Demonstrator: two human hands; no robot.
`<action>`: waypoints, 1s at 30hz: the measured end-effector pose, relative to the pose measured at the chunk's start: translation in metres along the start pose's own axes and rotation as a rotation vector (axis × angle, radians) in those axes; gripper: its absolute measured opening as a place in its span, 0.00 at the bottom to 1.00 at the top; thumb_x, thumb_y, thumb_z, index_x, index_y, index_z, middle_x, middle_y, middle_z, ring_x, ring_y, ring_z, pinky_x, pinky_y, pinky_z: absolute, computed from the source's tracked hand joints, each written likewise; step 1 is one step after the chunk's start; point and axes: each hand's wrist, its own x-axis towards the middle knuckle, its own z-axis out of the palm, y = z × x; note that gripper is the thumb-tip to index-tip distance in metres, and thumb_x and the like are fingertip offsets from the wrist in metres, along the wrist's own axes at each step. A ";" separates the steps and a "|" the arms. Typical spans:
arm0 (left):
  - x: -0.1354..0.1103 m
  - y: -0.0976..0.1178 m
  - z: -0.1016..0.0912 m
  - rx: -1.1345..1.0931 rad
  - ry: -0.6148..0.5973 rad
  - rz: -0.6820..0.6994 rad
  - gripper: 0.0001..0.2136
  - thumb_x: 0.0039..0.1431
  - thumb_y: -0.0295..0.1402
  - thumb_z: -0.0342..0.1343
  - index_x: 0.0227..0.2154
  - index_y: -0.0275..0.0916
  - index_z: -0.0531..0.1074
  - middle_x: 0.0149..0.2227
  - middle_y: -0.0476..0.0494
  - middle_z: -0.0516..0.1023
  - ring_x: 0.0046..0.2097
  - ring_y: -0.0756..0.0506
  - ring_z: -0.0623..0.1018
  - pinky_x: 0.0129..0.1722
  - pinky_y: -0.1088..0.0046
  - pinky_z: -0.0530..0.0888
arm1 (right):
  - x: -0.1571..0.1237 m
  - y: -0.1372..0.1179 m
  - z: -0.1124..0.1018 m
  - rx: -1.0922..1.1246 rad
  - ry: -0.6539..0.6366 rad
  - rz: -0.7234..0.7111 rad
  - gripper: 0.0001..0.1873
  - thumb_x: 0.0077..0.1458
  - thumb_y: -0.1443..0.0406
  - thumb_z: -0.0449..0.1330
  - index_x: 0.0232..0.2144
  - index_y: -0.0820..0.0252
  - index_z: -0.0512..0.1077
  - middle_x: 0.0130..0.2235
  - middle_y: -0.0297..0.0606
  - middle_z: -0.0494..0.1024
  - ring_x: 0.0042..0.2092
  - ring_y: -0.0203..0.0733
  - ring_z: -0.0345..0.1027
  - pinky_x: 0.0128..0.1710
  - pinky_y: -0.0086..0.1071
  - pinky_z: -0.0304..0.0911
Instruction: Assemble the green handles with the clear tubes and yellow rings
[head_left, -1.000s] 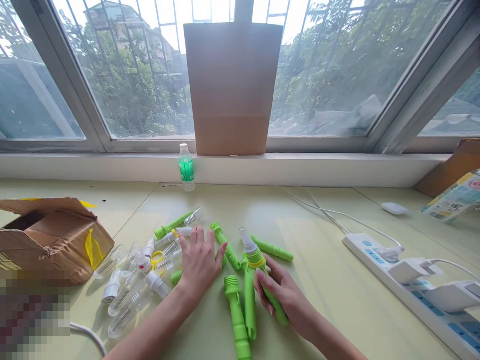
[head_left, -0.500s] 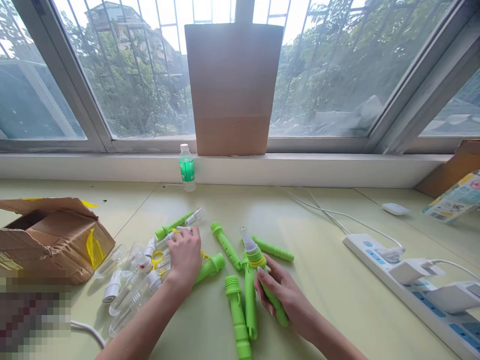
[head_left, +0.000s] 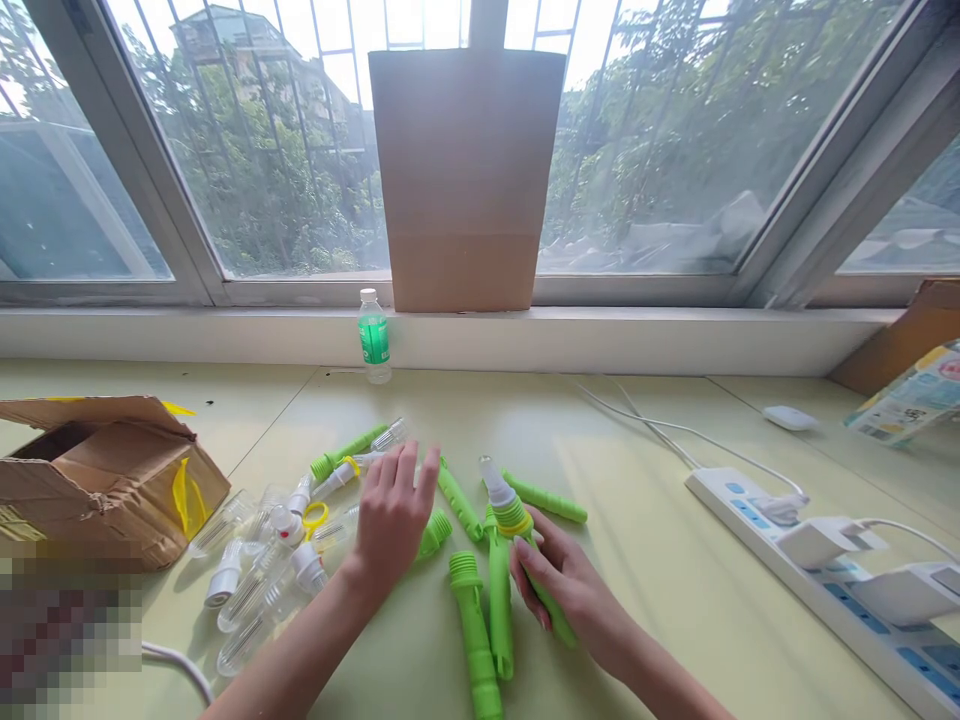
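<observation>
My right hand [head_left: 559,580] is wrapped round a green ribbed plastic tube [head_left: 551,610]. A yellow ring and a white tip [head_left: 495,482] with a clear end are fitted at its threaded top. Palm down, my left hand [head_left: 394,505] hovers over the pile's right side, fingers bent and apart; its thumb and palm side are hidden. Beneath it a threaded green tube [head_left: 436,530] is partly covered. Left of it lie clear tubes [head_left: 259,580], white caps [head_left: 225,580] and a yellow ring [head_left: 316,517]. More green tubes [head_left: 476,640] lie between my hands.
A torn cardboard box [head_left: 112,480] stands at the left. A bottle with a green label [head_left: 374,340] stands at the back by the sill, near an upright cardboard sheet [head_left: 465,180]. A power strip [head_left: 795,560] with plugs and cables runs along the right.
My left hand has moved right, off the white and clear parts toward the green tubes, uncovering a white piece with a yellow ring. My right hand stays in place with its tube.
</observation>
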 end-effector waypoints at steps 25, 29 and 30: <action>-0.002 0.024 -0.016 -0.362 0.153 0.511 0.17 0.60 0.25 0.55 0.51 0.45 0.67 0.52 0.39 0.76 0.59 0.41 0.71 0.62 0.45 0.61 | -0.001 0.006 0.000 -0.073 0.013 0.138 0.22 0.57 0.61 0.60 0.53 0.54 0.62 0.23 0.22 0.67 0.16 0.28 0.56 0.14 0.22 0.52; -0.006 0.019 -0.009 -0.439 0.147 0.350 0.24 0.52 0.19 0.53 0.52 0.43 0.65 0.53 0.35 0.74 0.61 0.38 0.69 0.61 0.43 0.60 | 0.000 0.003 -0.001 -0.061 -0.002 0.123 0.15 0.57 0.59 0.60 0.45 0.55 0.64 0.23 0.22 0.67 0.15 0.26 0.55 0.14 0.22 0.51; -0.007 0.017 -0.007 -0.471 0.134 0.280 0.24 0.52 0.19 0.53 0.52 0.42 0.64 0.53 0.33 0.72 0.60 0.37 0.69 0.61 0.42 0.61 | 0.001 0.002 0.000 -0.056 -0.008 0.118 0.15 0.58 0.59 0.60 0.44 0.54 0.63 0.25 0.22 0.68 0.16 0.26 0.55 0.14 0.22 0.51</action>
